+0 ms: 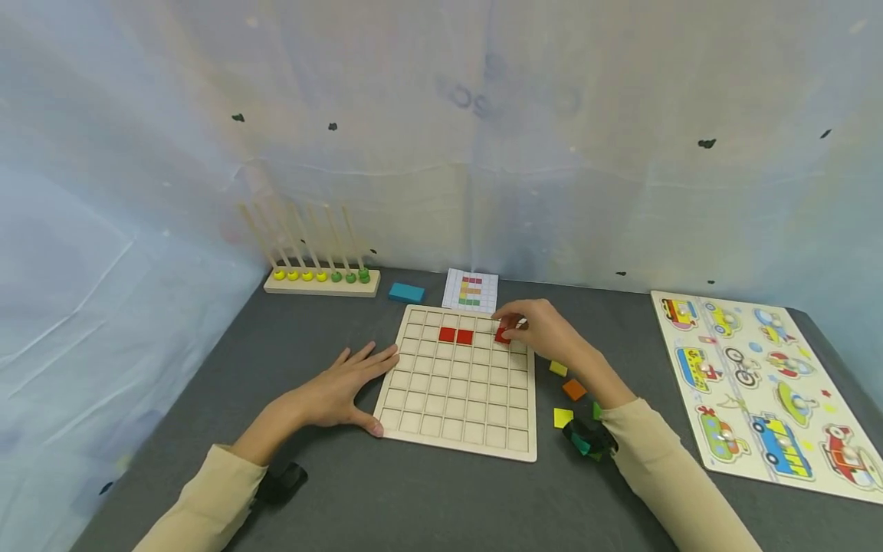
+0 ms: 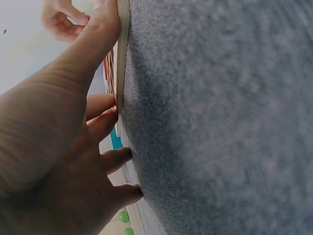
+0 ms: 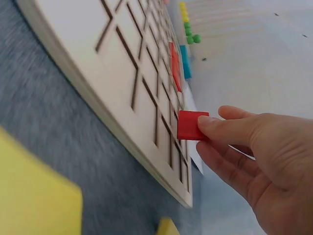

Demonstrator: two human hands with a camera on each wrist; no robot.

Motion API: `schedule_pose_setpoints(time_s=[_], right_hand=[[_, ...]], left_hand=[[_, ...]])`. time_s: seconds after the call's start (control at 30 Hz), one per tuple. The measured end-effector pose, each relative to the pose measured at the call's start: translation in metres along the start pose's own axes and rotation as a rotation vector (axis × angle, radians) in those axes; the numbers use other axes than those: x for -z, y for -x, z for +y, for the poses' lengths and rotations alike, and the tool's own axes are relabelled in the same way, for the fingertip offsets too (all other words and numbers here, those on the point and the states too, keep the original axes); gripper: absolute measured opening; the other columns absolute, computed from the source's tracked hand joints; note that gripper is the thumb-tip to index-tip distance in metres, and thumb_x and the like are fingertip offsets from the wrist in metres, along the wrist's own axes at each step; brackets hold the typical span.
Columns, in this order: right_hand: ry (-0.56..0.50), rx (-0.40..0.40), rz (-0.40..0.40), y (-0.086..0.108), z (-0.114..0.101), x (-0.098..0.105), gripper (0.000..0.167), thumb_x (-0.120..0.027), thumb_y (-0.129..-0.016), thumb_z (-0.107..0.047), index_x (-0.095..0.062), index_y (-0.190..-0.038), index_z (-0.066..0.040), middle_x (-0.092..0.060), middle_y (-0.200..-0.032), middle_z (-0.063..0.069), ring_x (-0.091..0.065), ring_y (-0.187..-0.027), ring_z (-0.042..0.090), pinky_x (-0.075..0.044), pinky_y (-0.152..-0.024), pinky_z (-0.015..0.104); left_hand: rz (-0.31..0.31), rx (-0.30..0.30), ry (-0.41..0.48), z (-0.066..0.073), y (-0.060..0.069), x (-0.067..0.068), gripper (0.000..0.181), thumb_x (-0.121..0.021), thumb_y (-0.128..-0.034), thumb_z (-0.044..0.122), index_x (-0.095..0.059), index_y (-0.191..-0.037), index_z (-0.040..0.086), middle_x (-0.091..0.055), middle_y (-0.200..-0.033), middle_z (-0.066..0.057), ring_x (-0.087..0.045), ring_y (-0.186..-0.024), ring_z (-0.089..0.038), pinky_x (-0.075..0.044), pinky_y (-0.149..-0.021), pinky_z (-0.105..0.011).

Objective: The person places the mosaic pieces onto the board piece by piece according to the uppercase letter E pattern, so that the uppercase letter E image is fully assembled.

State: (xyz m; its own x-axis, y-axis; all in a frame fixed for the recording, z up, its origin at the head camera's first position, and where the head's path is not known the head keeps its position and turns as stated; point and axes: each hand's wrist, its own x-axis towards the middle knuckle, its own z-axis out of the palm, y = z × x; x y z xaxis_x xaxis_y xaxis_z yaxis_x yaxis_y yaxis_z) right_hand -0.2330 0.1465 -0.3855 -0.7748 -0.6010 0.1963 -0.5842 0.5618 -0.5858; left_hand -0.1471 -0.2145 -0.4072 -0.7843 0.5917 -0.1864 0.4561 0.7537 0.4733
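Note:
A wooden grid board [image 1: 448,391] lies on the dark table, with two red square tiles [image 1: 456,336] side by side in an upper row. My right hand [image 1: 545,330] pinches another red square tile [image 3: 191,125] between thumb and fingers, over the board's upper right part. My left hand [image 1: 338,391] lies with spread, straight fingers at the board's left edge. In the left wrist view, the left thumb [image 2: 88,54] touches the board's rim. Behind the board is a card [image 1: 471,290] printed with a grid of coloured squares.
Several yellow, orange and green tiles [image 1: 574,389] lie right of the board, partly under the right wrist. A blue block [image 1: 406,292] and a peg rack [image 1: 321,287] with yellow and green beads stand at the back left. A picture puzzle board [image 1: 752,391] lies far right.

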Motion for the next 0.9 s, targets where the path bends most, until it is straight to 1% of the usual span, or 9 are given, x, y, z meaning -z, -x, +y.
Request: schedule_pose_setpoints(time_s=[0.1,0.2,0.3,0.43,0.53,0.7,0.83,0.9], right_hand=[[-0.026,0.017,-0.005,-0.008,0.000,-0.006,0.027,-0.071,-0.087,0.002,-0.070,-0.114,0.003,-0.070,-0.093,0.008,-0.065,-0.086,0.020,-0.056,-0.077,0.033],[-0.062,0.007,0.008,-0.014,0.000,-0.010,0.027,-0.071,-0.086,0.002,-0.070,-0.113,0.003,-0.070,-0.093,0.008,-0.065,-0.086,0.021,-0.056,-0.077,0.034],[-0.085,0.000,-0.002,-0.019,0.000,-0.015,0.027,-0.072,-0.086,0.001,-0.070,-0.114,0.002,-0.071,-0.094,0.009,-0.066,-0.088,0.022,-0.055,-0.077,0.033],[-0.066,-0.005,-0.024,-0.023,-0.002,-0.020,0.026,-0.072,-0.087,0.000,-0.070,-0.113,0.002,-0.072,-0.094,0.009,-0.067,-0.088,0.022,-0.055,-0.074,0.031],[-0.032,-0.030,-0.033,-0.023,-0.005,-0.022,0.024,-0.072,-0.086,0.001,-0.071,-0.110,0.002,-0.072,-0.092,0.008,-0.068,-0.086,0.021,-0.056,-0.074,0.031],[0.009,-0.051,-0.052,-0.024,-0.007,-0.025,0.022,-0.072,-0.086,0.002,-0.072,-0.108,0.000,-0.072,-0.092,0.007,-0.067,-0.086,0.020,-0.056,-0.077,0.032],[-0.007,-0.041,-0.079,-0.022,-0.008,-0.024,0.024,-0.069,-0.088,0.003,-0.070,-0.111,0.001,-0.072,-0.097,0.008,-0.067,-0.090,0.022,-0.056,-0.080,0.032],[-0.036,-0.035,-0.093,-0.020,-0.009,-0.022,0.026,-0.068,-0.088,0.003,-0.069,-0.114,0.002,-0.071,-0.100,0.010,-0.066,-0.094,0.023,-0.056,-0.081,0.033]], left_hand=[[0.004,-0.002,-0.002,0.000,0.000,-0.001,0.116,-0.076,-0.0675,0.061,-0.022,-0.158,0.013,-0.014,-0.164,-0.005,-0.005,-0.149,-0.037,-0.002,-0.113,-0.066],[0.003,-0.004,0.002,0.000,-0.001,-0.001,0.116,-0.076,-0.0676,0.061,-0.022,-0.158,0.013,-0.014,-0.164,-0.005,-0.005,-0.149,-0.038,-0.002,-0.113,-0.067],[0.003,-0.002,0.006,0.001,-0.001,0.000,0.116,-0.076,-0.0676,0.061,-0.022,-0.158,0.013,-0.014,-0.164,-0.005,-0.005,-0.149,-0.037,-0.002,-0.113,-0.067],[0.003,0.001,0.006,0.001,-0.002,0.000,0.116,-0.076,-0.0675,0.061,-0.021,-0.158,0.014,-0.014,-0.164,-0.005,-0.005,-0.149,-0.037,-0.002,-0.113,-0.066],[0.002,0.001,0.011,0.002,-0.002,0.000,0.116,-0.077,-0.0676,0.060,-0.021,-0.158,0.013,-0.014,-0.164,-0.005,-0.005,-0.149,-0.037,-0.001,-0.113,-0.066],[0.006,0.003,0.006,0.002,-0.002,-0.001,0.116,-0.077,-0.0675,0.061,-0.021,-0.158,0.014,-0.014,-0.164,-0.004,-0.005,-0.149,-0.037,-0.001,-0.114,-0.066],[0.008,0.000,0.007,0.000,-0.001,-0.001,0.115,-0.077,-0.0676,0.060,-0.022,-0.158,0.014,-0.014,-0.164,-0.004,-0.005,-0.149,-0.037,-0.001,-0.113,-0.066],[0.010,-0.002,0.006,0.000,0.000,-0.001,0.115,-0.077,-0.0675,0.061,-0.022,-0.158,0.013,-0.014,-0.164,-0.004,-0.005,-0.149,-0.038,-0.001,-0.113,-0.066]])
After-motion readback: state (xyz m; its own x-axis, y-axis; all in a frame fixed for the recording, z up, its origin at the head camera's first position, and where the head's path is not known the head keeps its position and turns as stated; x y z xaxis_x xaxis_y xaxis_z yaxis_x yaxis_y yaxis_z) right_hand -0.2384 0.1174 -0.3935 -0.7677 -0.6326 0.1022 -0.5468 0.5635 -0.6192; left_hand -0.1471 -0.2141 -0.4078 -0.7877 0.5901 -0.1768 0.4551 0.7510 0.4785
